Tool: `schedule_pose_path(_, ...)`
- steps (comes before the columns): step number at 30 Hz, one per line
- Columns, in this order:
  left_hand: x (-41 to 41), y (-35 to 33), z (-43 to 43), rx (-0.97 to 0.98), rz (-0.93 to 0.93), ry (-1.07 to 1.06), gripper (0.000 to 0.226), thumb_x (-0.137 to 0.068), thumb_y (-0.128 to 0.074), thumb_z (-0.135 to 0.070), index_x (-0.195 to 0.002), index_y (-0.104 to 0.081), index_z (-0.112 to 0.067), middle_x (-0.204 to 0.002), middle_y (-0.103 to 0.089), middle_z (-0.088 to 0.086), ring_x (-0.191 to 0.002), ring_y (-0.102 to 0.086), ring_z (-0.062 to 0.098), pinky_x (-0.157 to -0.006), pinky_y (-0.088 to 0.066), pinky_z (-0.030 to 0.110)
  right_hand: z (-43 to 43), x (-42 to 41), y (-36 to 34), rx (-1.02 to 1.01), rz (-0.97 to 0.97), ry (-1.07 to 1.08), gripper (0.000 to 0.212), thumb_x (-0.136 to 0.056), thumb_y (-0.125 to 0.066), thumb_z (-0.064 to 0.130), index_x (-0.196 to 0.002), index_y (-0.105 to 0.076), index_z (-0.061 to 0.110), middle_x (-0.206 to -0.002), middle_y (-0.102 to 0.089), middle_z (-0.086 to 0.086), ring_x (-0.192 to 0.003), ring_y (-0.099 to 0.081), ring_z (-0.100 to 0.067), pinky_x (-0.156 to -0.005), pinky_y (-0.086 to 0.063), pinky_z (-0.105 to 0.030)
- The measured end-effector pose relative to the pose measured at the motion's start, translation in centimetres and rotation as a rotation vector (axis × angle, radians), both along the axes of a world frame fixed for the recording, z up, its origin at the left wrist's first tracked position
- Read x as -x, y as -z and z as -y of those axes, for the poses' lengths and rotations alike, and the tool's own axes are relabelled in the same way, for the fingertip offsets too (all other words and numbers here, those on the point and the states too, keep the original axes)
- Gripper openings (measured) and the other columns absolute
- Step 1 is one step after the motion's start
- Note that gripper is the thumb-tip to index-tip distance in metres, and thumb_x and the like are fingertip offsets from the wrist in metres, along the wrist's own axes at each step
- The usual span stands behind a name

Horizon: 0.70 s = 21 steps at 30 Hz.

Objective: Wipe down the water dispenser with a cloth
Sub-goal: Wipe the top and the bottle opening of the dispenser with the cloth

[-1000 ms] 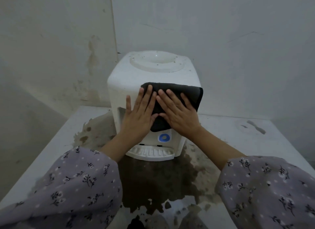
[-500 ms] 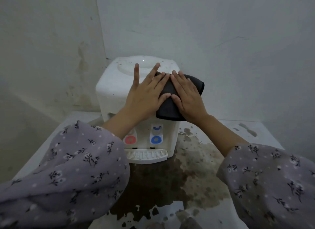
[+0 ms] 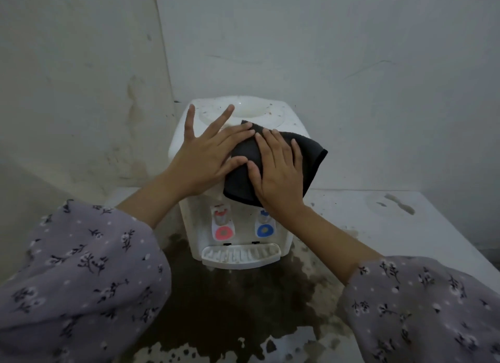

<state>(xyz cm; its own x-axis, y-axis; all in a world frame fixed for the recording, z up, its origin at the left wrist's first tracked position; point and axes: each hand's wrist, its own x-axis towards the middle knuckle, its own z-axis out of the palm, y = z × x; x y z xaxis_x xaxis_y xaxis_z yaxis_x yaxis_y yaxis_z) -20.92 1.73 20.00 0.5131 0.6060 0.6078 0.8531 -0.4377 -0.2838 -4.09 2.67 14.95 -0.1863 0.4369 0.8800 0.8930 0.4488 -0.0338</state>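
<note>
Now the cloth has climbed from the front panel to the top front edge of the water dispenser, which stands by the tabletop's far edge. I see both hands pressing it flat with straight fingers, neither gripping: left hand half on the bare top, right hand wholly on cloth. With the red tap and blue tap uncovered again, I judge the speckled top comes next.
</note>
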Motion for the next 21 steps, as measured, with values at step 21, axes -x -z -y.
schedule_pose_path(21, 6.8, -3.2, -5.8, 0.494, 0.300, 0.025, 0.066, -0.088, -0.006, -0.056, -0.140, -0.036, -0.029, -0.149, -0.032, -0.012, -0.142, -0.001, 0.000, -0.108, 0.022, 0.043, -1.6, 3.6, -8.6, 0.472, -0.843, 0.027, 0.027, -0.101, -0.032, 0.030, -0.097, -0.054, 0.016, -0.096, -0.057, 0.004, -0.095, -0.052, -0.017, -0.091, -0.035, -0.034)
